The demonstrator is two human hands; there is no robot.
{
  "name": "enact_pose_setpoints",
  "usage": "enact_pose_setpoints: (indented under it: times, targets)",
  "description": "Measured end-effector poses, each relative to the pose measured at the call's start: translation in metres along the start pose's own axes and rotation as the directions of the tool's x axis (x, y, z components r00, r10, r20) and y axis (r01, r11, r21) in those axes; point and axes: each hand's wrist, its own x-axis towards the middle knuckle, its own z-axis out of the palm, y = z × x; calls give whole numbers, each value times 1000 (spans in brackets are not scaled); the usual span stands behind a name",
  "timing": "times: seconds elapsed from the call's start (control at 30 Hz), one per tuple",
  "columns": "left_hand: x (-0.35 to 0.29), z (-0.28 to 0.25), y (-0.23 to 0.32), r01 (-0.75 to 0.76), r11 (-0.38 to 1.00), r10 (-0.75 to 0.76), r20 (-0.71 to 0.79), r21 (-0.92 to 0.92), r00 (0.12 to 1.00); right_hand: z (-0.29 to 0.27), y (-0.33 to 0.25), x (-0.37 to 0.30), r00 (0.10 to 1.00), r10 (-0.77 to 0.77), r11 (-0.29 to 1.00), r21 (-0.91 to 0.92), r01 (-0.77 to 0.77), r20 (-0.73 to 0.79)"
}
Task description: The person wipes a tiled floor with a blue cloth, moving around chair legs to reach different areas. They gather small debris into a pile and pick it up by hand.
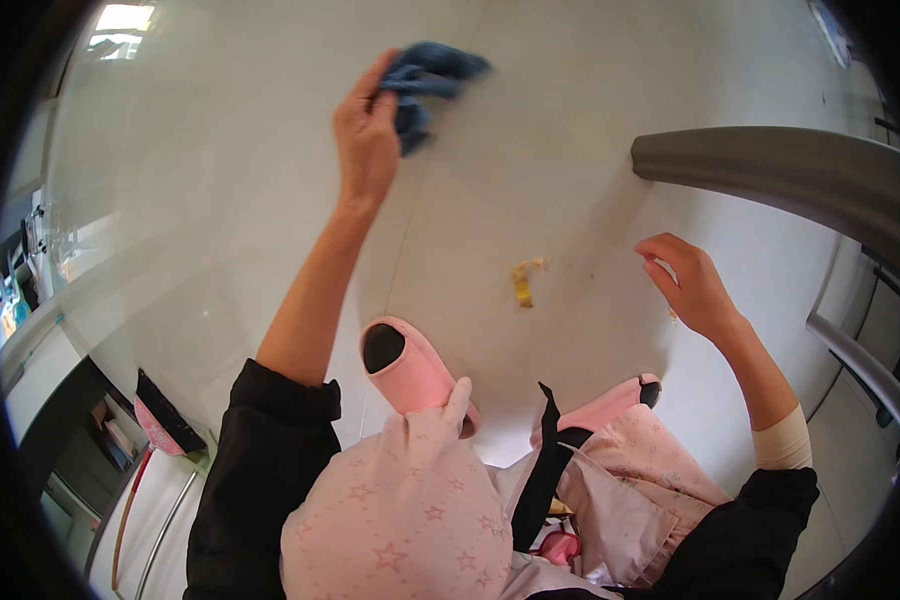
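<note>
My left hand [368,135] reaches far out over the pale floor, gripping a crumpled blue cloth [425,80] between thumb and fingers. The cloth hangs in loose folds and is slightly blurred. At the right, my right hand [692,288] hovers with its fingers loosely bent and the thumb a little apart; no object shows in it. Between the hands, nearer the right one, a small yellow scrap [522,286] lies on the floor. Crumbs [540,263] are scattered beside it, and a small pale bit lies just under my right hand.
My feet are in pink slippers [410,368]. A thick grey-brown curved furniture leg [770,165] juts in at the right, with a metal tube [860,365] below it. At the left stand a dustpan-like pink and black item [167,420] and a dark shelf unit [80,440].
</note>
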Motion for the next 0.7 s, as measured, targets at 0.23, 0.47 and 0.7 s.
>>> enact_pose_setpoints:
  times: [0.23, 0.47, 0.7]
  targets:
    - [-25, -17, -65, -433, 644, 365, 243, 631, 899, 8, -3, 2, 997, -76, 997, 7, 76, 9]
    - [-86, 43, -40, -129, 982, 4, 674, 136, 739, 2, -7, 11, 993, -115, 993, 31, 116, -29]
    - [-77, 40, 39, 605, 654, -267, 609, -455, 747, 43, -70, 39, 888, -373, 847, 291, 444, -270]
